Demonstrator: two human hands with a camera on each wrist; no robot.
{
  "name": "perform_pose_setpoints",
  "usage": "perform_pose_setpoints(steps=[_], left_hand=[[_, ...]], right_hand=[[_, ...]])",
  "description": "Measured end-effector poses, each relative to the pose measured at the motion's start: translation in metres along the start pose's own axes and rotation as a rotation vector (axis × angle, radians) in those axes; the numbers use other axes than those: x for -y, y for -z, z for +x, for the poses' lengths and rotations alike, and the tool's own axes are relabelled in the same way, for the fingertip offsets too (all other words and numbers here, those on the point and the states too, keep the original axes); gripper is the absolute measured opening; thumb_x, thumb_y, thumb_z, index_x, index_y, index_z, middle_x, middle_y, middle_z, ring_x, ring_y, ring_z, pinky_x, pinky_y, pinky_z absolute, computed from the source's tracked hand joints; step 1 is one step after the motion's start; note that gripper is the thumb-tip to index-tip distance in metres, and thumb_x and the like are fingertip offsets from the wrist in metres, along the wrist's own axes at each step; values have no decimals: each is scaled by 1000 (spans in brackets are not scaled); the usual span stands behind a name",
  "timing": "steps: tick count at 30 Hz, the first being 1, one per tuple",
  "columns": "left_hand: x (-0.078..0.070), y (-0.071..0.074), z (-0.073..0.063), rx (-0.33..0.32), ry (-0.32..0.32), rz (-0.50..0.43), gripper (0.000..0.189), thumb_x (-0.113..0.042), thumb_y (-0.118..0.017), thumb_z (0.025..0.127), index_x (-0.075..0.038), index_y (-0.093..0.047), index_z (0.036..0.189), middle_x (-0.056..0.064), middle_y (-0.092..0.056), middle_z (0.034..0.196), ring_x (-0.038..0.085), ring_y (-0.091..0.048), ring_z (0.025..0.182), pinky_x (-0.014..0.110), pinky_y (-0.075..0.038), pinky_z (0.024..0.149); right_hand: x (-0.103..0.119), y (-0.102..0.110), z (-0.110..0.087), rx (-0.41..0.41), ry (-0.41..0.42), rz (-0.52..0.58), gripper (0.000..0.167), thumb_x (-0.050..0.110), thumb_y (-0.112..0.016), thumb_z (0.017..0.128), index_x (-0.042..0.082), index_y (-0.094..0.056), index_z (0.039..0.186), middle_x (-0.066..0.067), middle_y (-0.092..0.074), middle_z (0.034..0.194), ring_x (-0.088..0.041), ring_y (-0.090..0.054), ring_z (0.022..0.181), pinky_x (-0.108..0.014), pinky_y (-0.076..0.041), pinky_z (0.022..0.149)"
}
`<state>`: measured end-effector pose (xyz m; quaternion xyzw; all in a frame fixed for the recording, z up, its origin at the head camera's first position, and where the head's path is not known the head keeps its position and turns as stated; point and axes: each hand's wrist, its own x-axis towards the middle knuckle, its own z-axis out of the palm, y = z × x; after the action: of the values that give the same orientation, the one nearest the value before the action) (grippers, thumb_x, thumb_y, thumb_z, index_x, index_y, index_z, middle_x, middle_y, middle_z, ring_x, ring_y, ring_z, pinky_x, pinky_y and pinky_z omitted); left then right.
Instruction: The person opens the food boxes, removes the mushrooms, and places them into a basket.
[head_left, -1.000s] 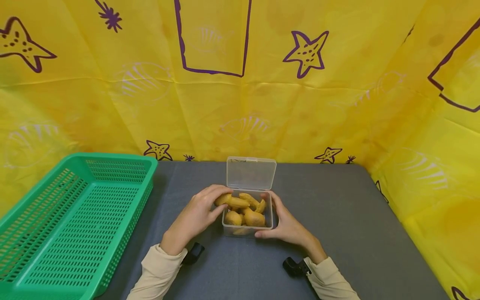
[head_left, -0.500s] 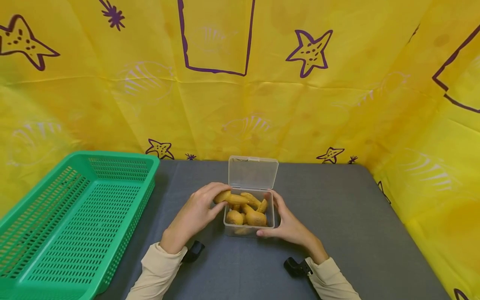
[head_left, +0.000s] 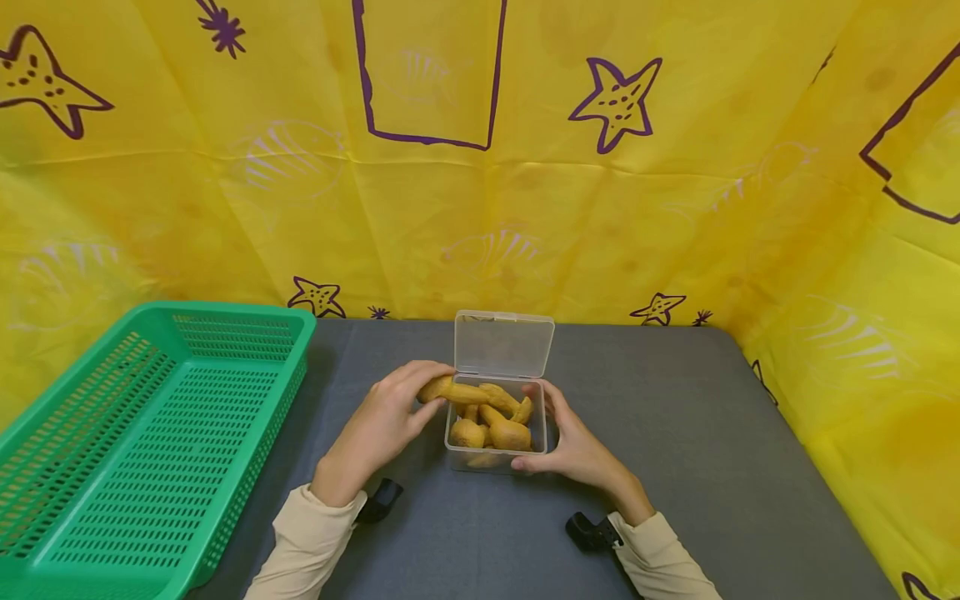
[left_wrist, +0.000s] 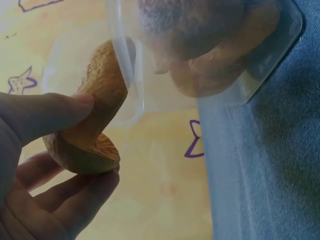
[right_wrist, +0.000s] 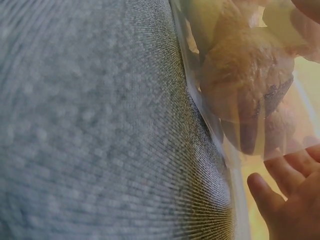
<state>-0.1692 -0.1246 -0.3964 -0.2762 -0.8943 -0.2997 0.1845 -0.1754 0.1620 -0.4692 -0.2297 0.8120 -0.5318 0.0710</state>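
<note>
A small clear plastic box (head_left: 462, 460) stands on the grey table with its hinged lid (head_left: 504, 346) raised at the back. Several brown mushrooms (head_left: 510, 435) fill it. My left hand (head_left: 378, 425) pinches one mushroom (head_left: 453, 390) by its cap between thumb and fingers, its stem reaching over the box's left rim. In the left wrist view that mushroom (left_wrist: 102, 82) shows gills under the cap, beside the box wall. My right hand (head_left: 577, 454) holds the box's right side, thumb at the front corner. In the right wrist view its fingers (right_wrist: 287, 175) lie against the clear wall.
A large green perforated basket (head_left: 300, 367) stands on the left of the table (head_left: 637, 400). A yellow cloth (head_left: 540, 200) with starfish and fish drawings hangs behind and at the right. Black wrist cameras (head_left: 588, 533) sit at the cuffs.
My left hand has moved slightly left and up with the pinched mushroom, drawing it a little out over the rim. The right hand and the box have stayed in place.
</note>
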Motion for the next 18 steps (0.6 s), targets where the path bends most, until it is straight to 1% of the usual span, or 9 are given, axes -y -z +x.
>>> perform_pose_setpoints(steps=[5,9,14,18], left_hand=[[2,5,-1,-25,11,5,39,-5,-79,82,-8,-68,120,6,-69,117,22,-67,105,39,-57,87],[0,10,-1,-45,34,-2,39,-5,-80,81,-8,-69,118,7,-69,116,22,-68,102,39,-57,86],[-2,17,-1,-74,59,6,39,-5,-81,81,-8,-69,118,8,-69,115,23,-68,101,41,-57,86],[-5,26,-2,-92,83,23,39,-4,-81,80,-7,-69,117,9,-69,115,25,-68,102,42,-57,86]], right_hand=[[-2,-1,1,2,11,-3,104,26,-90,72,25,-23,152,-9,-37,155,-34,-30,147,-64,-23,117],[-4,0,0,4,15,-4,104,25,-89,73,25,-22,152,-9,-36,155,-34,-28,148,-64,-22,116],[-3,0,-1,2,22,-5,105,24,-90,73,23,-21,153,-9,-36,154,-35,-28,147,-64,-22,116],[-2,-1,0,4,19,-5,105,25,-90,72,22,-22,152,-12,-36,154,-37,-30,147,-64,-24,116]])
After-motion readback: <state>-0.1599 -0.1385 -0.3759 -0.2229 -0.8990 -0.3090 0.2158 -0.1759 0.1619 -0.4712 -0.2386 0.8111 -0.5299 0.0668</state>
